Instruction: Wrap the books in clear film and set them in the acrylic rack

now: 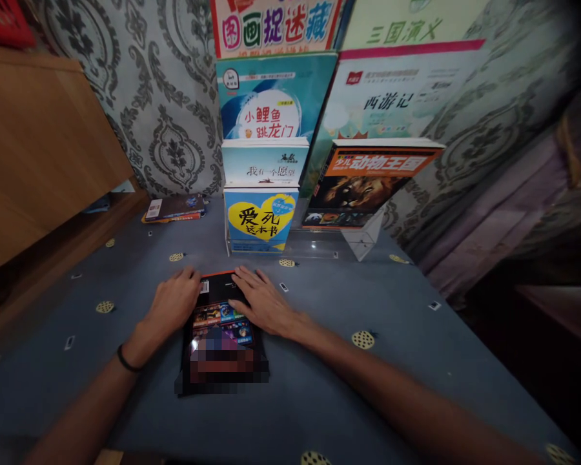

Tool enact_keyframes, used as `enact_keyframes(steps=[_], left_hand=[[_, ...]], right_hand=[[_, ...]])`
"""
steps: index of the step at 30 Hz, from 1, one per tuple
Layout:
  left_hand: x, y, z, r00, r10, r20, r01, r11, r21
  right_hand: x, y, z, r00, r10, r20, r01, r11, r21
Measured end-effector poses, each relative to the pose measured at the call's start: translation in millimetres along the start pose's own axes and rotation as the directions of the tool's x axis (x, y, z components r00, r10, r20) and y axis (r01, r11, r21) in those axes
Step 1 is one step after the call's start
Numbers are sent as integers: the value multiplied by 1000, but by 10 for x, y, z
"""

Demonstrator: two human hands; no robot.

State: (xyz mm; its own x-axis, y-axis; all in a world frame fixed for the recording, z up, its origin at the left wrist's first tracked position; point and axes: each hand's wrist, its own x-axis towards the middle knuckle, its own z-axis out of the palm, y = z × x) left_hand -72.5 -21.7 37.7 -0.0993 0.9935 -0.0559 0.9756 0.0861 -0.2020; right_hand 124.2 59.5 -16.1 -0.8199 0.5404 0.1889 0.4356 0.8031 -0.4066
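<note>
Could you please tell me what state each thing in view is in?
Dark-covered book: closed, flat on the table
Left hand: palm down, at the book's left edge
Right hand: palm down, fingers spread on the book's right side
Yellow-heart book: closed, propped up
Lion-cover book: closed, leaning back
Books at the far left: closed, stacked flat

the nearest book has lots of black – the surface is grey-blue with spotty yellow shapes – the wall has grey swirls.
</note>
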Motion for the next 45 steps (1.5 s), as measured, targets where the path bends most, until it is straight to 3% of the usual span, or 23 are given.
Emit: enact_keyframes(steps=[3, 8, 12, 15, 18, 22, 36, 43, 45], left_hand=[[2, 10, -2, 1000, -8, -2, 8, 1000, 5], [-9, 31, -24, 1000, -9, -26, 9, 1000, 7], [12, 45, 46, 993, 34, -115, -32, 999, 19], [85, 75, 191, 952, 168, -256, -194, 978, -80], [194, 133, 332, 869, 331, -367, -407, 901, -150], [303, 207, 395, 818, 477, -322, -543, 825, -156], [297, 336, 404, 839, 435, -328, -507, 843, -178], [221, 303, 378, 722, 532, -442, -642, 754, -140], [210, 323, 373, 713, 535, -453, -648, 750, -134]], right_hand=[[-28, 81, -32, 999, -33, 17, 32, 999, 40], [-37, 255, -56, 998, 1, -69, 8, 991, 132], [-5, 401, -103, 996, -19, -83, 38, 973, 228], [27, 490, -99, 995, -26, -100, 54, 956, 288], [44, 551, -53, 990, -39, -136, 85, 932, 353], [40, 592, -10, 983, -53, -173, 126, 889, 440], [44, 618, 42, 978, -49, -205, 138, 884, 446], [43, 616, 50, 977, -33, -213, 123, 896, 426], [42, 622, 52, 976, -35, -216, 123, 903, 410]])
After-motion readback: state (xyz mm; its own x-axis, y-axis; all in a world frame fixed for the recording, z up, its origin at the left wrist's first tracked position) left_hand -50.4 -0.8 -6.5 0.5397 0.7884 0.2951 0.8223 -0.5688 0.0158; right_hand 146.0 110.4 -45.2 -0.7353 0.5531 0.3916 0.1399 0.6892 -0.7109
